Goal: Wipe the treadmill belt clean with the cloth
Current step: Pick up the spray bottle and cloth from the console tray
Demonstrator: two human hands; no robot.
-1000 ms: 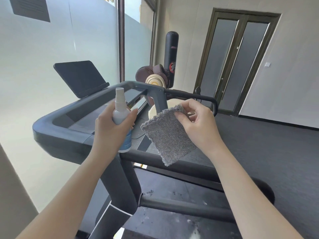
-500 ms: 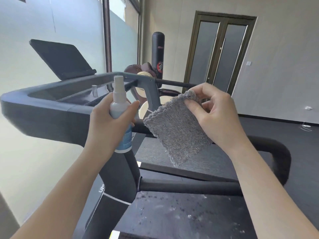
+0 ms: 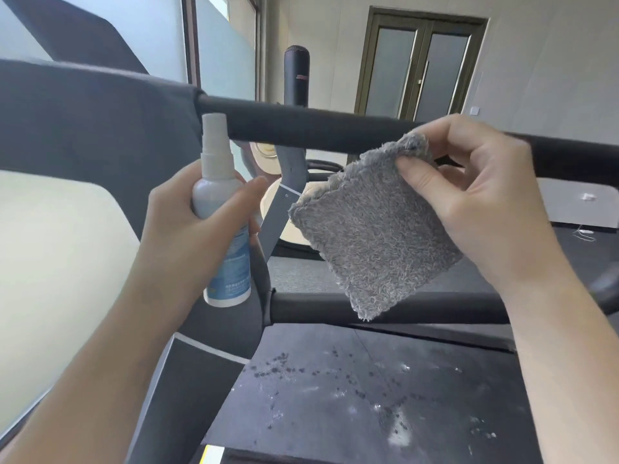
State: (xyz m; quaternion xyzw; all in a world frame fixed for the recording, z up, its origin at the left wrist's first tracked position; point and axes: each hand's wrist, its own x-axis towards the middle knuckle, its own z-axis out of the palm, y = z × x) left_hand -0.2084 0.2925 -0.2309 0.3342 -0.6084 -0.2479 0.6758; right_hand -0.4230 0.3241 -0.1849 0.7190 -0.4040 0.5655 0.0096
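Note:
A folded grey fluffy cloth [image 3: 368,236] hangs in the air, pinched at its upper right corner by my right hand [image 3: 475,202]. My left hand [image 3: 187,229] is wrapped around a white spray bottle [image 3: 222,229] with a blue label, held upright just left of the cloth. Below both hands lies the black treadmill belt [image 3: 368,396], speckled with dark crumbs and white dusty smears. The cloth is well above the belt and does not touch it.
Two black padded treadmill handlebars cross the view, an upper handlebar [image 3: 301,125] and a lower handlebar [image 3: 318,306]. The grey console frame [image 3: 83,122] fills the left. A punching bag [image 3: 296,78] and a double door [image 3: 422,72] stand behind. Frosted glass wall on the left.
My view has dropped lower and closer to the treadmill, so the belt and handlebars loom larger. Both hands keep the same grips on bottle and cloth.

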